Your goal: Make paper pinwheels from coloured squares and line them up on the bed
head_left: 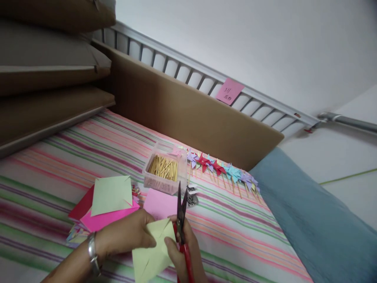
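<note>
My left hand (pixel 131 232), with a silver bracelet at the wrist, pinches a square of pale yellow paper (pixel 151 255). Slits run in from corners of this sheet. In my right hand (pixel 188 243) are red-handled scissors (pixel 182 224), blades slightly apart and pointing up and away from me; its thumb and a fingertip also touch the paper's right edge. Left of the hands lies a pile of coloured paper, with a pale green square (pixel 112 194) over a bright pink sheet (pixel 108 217) and a red one (pixel 83 202). A light pink sheet (pixel 160 202) lies just beyond my hands.
A clear plastic box (pixel 147 181) holds many thin wooden sticks (pixel 163 167). Several paper pinwheels on sticks (pixel 218 169) lie in a row before a cardboard panel (pixel 182 106). Small dark metal pieces (pixel 192 200) sit near the box. Stacked brown packages (pixel 53 110) stand at left.
</note>
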Action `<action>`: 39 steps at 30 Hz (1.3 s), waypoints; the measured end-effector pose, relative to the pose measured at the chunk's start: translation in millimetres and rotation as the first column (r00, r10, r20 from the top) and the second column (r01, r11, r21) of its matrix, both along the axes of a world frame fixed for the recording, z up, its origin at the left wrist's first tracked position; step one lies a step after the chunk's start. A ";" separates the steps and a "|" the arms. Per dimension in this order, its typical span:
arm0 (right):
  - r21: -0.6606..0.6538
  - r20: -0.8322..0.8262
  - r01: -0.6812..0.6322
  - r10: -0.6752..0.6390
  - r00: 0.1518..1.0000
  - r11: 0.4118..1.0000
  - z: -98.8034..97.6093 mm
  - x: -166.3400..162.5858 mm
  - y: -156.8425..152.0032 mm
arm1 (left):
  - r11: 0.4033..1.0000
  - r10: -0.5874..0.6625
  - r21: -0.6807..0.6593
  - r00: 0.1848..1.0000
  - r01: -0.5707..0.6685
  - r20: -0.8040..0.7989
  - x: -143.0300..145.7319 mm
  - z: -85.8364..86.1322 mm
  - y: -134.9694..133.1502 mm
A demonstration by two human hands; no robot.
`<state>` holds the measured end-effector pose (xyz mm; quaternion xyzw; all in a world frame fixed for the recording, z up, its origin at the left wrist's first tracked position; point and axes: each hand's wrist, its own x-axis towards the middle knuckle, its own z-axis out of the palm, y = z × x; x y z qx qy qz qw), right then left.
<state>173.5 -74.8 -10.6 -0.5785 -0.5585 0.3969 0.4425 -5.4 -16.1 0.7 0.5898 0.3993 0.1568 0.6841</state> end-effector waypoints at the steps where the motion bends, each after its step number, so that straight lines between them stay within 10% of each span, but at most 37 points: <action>1: -0.008 -0.031 0.039 -0.040 0.999 0.999 -4.6 0.4 1.6 | 0.998 0.052 -0.042 0.998 -0.051 0.040 0.4 -1.2 1.4; 8: 0.010 -0.394 0.326 -0.296 0.870 0.945 -12.3 0.6 9.4 | 0.920 0.345 -0.311 0.869 -0.239 0.354 20.1 8.0 -0.3; 21: 0.097 -0.347 0.414 -0.359 0.866 0.905 -9.2 1.0 10.7 | 0.811 0.562 -0.432 0.732 -0.395 0.385 56.2 2.1 -16.7; 30: -0.072 -0.145 -0.011 0.000 0.989 0.997 0.7 -8.9 3.9 | 0.727 0.685 -0.281 0.683 -0.626 0.253 -2.9 22.3 18.9; 39: -0.317 -0.102 -0.254 0.233 0.967 0.914 15.3 -21.9 -6.6 | 0.711 0.702 -0.270 0.673 -0.649 0.233 -38.4 42.3 24.0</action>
